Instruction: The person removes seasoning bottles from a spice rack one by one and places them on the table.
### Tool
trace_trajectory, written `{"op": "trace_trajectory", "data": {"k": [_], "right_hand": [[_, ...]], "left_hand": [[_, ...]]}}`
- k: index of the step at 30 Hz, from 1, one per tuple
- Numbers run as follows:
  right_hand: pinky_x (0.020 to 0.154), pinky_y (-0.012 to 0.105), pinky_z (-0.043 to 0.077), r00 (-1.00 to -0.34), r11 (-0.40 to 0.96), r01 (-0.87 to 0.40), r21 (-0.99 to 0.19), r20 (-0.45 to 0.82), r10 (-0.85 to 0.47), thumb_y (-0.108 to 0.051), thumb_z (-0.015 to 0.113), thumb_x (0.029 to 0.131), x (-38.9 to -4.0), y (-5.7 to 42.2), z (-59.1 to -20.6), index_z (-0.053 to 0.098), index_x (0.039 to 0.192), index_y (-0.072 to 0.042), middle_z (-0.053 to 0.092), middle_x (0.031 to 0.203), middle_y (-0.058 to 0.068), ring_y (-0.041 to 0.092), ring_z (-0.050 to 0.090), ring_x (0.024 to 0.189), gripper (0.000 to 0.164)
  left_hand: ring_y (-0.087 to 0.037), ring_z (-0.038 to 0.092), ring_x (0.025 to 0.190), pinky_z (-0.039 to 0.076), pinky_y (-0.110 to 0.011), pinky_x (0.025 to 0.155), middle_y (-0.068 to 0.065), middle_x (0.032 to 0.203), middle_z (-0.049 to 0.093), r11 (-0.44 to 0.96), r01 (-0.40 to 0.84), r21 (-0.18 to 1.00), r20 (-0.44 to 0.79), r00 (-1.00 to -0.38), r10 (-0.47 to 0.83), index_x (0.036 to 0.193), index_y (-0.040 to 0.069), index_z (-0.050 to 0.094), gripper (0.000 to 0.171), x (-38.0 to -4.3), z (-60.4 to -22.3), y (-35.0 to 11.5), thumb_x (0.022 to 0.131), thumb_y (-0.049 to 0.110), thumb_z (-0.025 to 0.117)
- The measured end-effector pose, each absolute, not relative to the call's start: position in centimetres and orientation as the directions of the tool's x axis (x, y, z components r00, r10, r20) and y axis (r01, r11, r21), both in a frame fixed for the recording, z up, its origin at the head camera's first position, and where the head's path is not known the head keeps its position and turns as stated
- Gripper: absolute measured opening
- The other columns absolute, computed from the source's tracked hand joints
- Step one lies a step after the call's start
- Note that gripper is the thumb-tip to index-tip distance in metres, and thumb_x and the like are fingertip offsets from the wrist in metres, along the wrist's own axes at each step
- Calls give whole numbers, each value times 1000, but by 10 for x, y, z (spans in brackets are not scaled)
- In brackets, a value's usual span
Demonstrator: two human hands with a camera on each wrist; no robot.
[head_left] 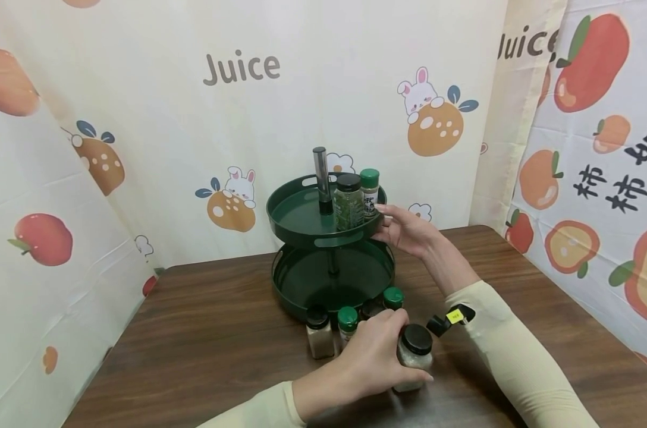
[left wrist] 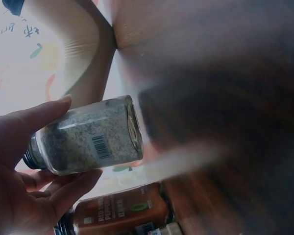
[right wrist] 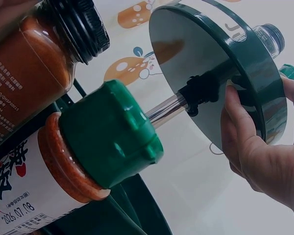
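Left hand (head_left: 373, 355): jar (head_left: 415, 360) pinched between thumb and fingers, long axis near vertical, cap (head_left: 417, 339) up; right hand (head_left: 407, 230): upper tray (head_left: 294, 230) pinched, thumb at rim, fingers beneath

A clear, black-lidded jar of pale speckled grains (head_left: 414, 358) is being held upright before a round, dark-green, two-tiered tray stand (head_left: 302, 233).
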State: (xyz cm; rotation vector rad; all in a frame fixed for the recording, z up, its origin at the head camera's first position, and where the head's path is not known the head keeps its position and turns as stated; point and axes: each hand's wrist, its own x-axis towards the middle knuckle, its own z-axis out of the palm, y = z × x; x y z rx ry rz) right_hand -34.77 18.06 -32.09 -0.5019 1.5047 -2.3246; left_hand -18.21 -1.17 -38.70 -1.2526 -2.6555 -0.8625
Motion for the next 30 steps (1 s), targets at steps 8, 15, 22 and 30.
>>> {"op": "trace_trajectory", "data": {"k": [8,15,22,30], "right_hand": [[88,32,60,-879,-390,67,-918,131,-459,-21,54,111,-349,182,-321,46,147,-9,65,116,7,16,72,93,39],[89,32,60,-878,-391,69,-918,131,-461,-22,56,110,-349,182,-322,44,149,-11,65,117,7,16,72,92,43],[89,33,60,-874,-398,65,-915,140,-465,-21,54,111,-350,181,-323,46,148,-10,66,117,7,16,72,93,39],[89,33,60,-882,-414,95,-905,116,-456,-21,51,111,-350,181,-324,41,148,-10,64,119,8,17,72,93,40]], "left_hand": [[4,52,74,43,-12,62,14,88,51,534,747,396,315,-657,686,101,21,53,61,-181,-389,-8,74,55,95],[3,52,73,43,-13,61,13,87,51,560,738,377,299,-669,680,101,20,52,62,-180,-389,-6,74,56,95],[0,52,70,44,-14,59,11,88,52,595,712,373,242,-694,678,104,18,53,62,-178,-385,-6,75,54,94],[-6,58,69,48,-17,59,6,94,58,639,687,345,205,-720,663,114,14,55,68,-178,-383,-5,75,55,94]]}}
